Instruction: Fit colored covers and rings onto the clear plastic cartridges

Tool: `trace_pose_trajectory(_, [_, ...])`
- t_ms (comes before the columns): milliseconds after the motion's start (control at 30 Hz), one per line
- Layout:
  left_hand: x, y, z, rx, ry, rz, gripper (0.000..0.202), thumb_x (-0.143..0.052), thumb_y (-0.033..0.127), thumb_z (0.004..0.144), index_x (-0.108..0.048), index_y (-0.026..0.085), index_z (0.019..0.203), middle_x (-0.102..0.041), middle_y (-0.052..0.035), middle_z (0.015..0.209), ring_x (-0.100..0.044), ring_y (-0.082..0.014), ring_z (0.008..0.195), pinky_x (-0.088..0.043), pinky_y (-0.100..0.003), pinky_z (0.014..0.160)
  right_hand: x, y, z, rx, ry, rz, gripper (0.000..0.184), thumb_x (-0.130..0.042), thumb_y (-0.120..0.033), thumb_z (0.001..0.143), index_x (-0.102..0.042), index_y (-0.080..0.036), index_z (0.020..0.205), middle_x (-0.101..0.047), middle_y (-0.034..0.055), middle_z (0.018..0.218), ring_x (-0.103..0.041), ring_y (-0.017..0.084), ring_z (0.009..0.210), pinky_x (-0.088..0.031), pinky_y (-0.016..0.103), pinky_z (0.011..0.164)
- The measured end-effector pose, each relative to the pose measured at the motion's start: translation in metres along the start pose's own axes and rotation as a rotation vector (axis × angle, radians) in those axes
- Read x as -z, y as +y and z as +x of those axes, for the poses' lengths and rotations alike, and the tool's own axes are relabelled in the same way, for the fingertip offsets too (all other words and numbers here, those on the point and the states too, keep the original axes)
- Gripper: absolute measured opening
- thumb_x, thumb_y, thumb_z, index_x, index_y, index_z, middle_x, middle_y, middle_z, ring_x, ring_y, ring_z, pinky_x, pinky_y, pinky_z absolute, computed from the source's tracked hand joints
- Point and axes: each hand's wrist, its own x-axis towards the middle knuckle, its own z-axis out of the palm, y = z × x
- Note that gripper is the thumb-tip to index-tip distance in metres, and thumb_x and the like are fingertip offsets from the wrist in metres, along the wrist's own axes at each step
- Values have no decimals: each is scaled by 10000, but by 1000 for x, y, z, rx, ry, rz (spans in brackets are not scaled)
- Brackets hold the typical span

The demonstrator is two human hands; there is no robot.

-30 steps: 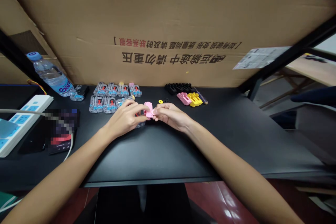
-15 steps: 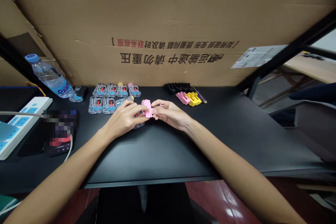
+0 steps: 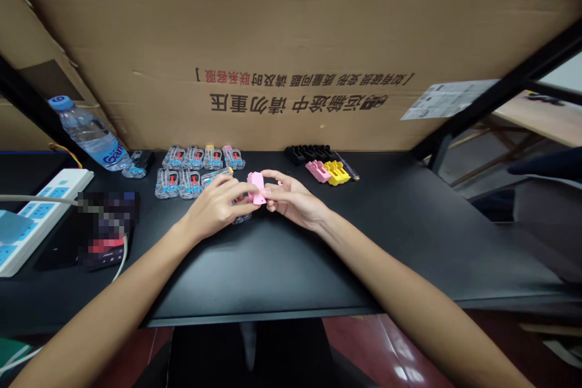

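Black tabletop [image 3: 273, 273] spread beneath your fingers [image 3: 284, 196]; your left hand [image 3: 218, 203] and right hand [image 3: 300, 201] both pinched one pink plastic part [image 3: 256, 182].

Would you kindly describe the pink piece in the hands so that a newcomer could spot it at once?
From the big cardboard panel standing behind the black table, look down to where the left hand and right hand come together. The pink piece is between their fingertips. Unlike the pink parts lying beside the yellow parts near the panel, it is held in the fingers.
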Motion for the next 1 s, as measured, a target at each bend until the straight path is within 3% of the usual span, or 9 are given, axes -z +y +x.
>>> trace_pose_trajectory(133, [1,1,2,-29,33,9,235,-591,101,1079,-781,240,1083,-812,-55,1180,-650,-156,871,-489,-351,894,-2,-1,-1,-26,10,13,662,-1026,-207,656,-696,-251,1228,-736,-44,765,-616,90,592,-538,227,610])
trace_pose_trajectory(233, [0,0,1,26,49,-52,272,-605,76,1061,-797,259,1125,-809,-57,1199,-667,-149,868,-491,-358,902,-1,-3,-1,4,10,-48,592,-1011,-302,707,-708,-242,1212,-737,-25,762,-616,105,601,-537,249,613])
trace_pose_trajectory(400, [-6,2,1,250,189,-290,177,-714,171,1037,-827,275,1127,-820,-59,1202,-745,-163,935,-531,-349,885,6,-7,0,291,190,-358,359,-846,-535,883,-764,-229,1051,-690,-11,782,-587,125,601,-514,288,585])
trace_pose_trajectory(467, [-8,5,2,383,232,-382,98,-760,245,1019,-840,260,1075,-838,-61,1156,-778,-187,977,-555,-357,890,7,-9,-1,413,206,-506,334,-789,-549,927,-783,-237,1044,-739,21,916,-654,152,716,-560,315,680])
trace_pose_trajectory(567, [-11,8,4,532,268,-467,70,-803,293,988,-846,243,1014,-857,-58,1104,-803,-216,996,-577,-375,926,3,-8,-6,496,69,-684,344,-786,-528,932,-784,-251,1137,-795,62,1132,-735,229,980,-598,390,890])
trace_pose_trajectory(633, [-11,10,6,564,269,-483,79,-810,309,981,-838,235,991,-862,-52,1079,-808,-220,979,-577,-374,933,-3,-6,-9,540,24,-808,364,-802,-488,925,-777,-249,1198,-809,77,1200,-747,256,1038,-595,416,930])
trace_pose_trajectory(800, [-3,9,7,659,152,-442,163,-720,363,1034,-760,220,966,-807,2,861,-716,-153,742,-532,-301,768,-5,-5,-10,638,127,-926,294,-748,-427,978,-778,-243,1206,-825,91,1247,-780,271,1056,-604,409,904])
trace_pose_trajectory(900, [4,4,5,719,55,-421,206,-667,359,1042,-666,209,900,-649,56,658,-566,-108,558,-442,-250,600,11,-8,-3,667,217,-959,293,-738,-442,982,-769,-236,1190,-823,102,1254,-785,285,1070,-607,435,927])
trace_pose_trajectory(1000, [8,-3,0,672,-82,-280,196,-663,346,1027,-650,211,884,-550,81,583,-513,-101,507,-370,-249,571,31,-10,5,649,307,-1081,308,-717,-450,983,-758,-219,1182,-835,111,1139,-781,296,1002,-608,446,889])
